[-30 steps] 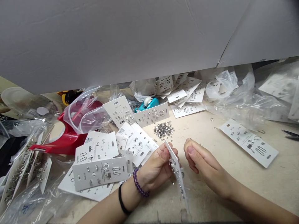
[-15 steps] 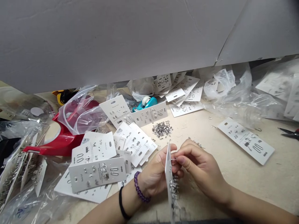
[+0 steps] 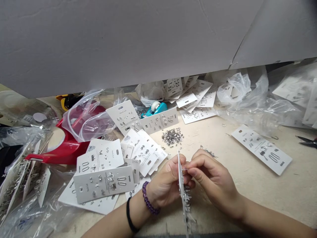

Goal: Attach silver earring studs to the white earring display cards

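My left hand (image 3: 164,183) grips a white earring card (image 3: 182,191) held edge-on, with small silver pieces hanging off its right face. My right hand (image 3: 210,177) is closed in a pinch against the upper part of that card; what its fingertips hold is too small to make out. A purple bead bracelet and a black band sit on my left wrist. A little heap of small silver pieces (image 3: 172,136) lies on the table just beyond both hands.
Filled earring cards (image 3: 104,183) are piled to the left, and one card (image 3: 261,148) lies alone at the right. A red tray (image 3: 61,150) with clear bags, a teal tape dispenser (image 3: 156,109), crumpled plastic (image 3: 260,105) and scissors (image 3: 307,141) ring the table. A grey board overhangs the back.
My right hand came in from the right and pinched onto the card. The card turned from slanted to upright and edge-on.
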`<state>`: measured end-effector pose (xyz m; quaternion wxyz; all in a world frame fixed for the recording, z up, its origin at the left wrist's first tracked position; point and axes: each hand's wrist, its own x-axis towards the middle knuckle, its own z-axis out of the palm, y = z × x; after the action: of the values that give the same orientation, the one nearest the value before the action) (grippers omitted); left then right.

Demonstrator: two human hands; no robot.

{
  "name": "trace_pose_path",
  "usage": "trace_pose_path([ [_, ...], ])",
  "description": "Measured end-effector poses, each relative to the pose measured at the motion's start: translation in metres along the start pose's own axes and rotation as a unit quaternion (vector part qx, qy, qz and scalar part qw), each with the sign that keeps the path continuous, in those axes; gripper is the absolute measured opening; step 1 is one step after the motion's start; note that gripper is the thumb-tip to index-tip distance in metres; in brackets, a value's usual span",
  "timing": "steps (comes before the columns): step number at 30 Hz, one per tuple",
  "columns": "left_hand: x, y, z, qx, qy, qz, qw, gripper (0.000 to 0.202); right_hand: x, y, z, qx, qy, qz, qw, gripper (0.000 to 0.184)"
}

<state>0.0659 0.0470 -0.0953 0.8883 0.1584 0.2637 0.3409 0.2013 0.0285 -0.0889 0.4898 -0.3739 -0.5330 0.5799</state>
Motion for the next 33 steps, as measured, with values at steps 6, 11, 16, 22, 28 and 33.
trace_pose_path([
  [6,0.0016,-0.0009,-0.003,-0.029,-0.014,-0.012,0.999,0.032,0.0018,-0.0032,0.0012,-0.013,0.003,0.003,1.0,0.008],
  [11,0.0015,-0.0024,-0.0057,-0.049,-0.028,-0.012,0.998,0.025,0.0008,-0.0038,0.0008,-0.027,0.003,0.004,1.0,0.009],
  [16,0.0,-0.0027,-0.0008,-0.055,-0.038,0.01,0.998,0.019,0.0013,-0.0026,-0.0015,-0.139,0.021,-0.089,0.986,0.009],
  [22,-0.0005,-0.0037,0.0012,-0.042,-0.03,0.021,0.998,0.02,0.0026,-0.0036,-0.0049,-0.253,0.007,-0.176,0.951,0.014],
  [28,0.0014,-0.0051,-0.0038,-0.038,-0.017,0.022,0.999,0.02,0.0054,-0.0024,-0.0061,-0.271,-0.002,-0.207,0.94,0.015],
  [33,0.0018,-0.0056,-0.0038,-0.078,-0.011,0.003,0.997,0.026,0.0081,-0.0039,-0.007,-0.257,-0.007,-0.205,0.944,0.015],
])
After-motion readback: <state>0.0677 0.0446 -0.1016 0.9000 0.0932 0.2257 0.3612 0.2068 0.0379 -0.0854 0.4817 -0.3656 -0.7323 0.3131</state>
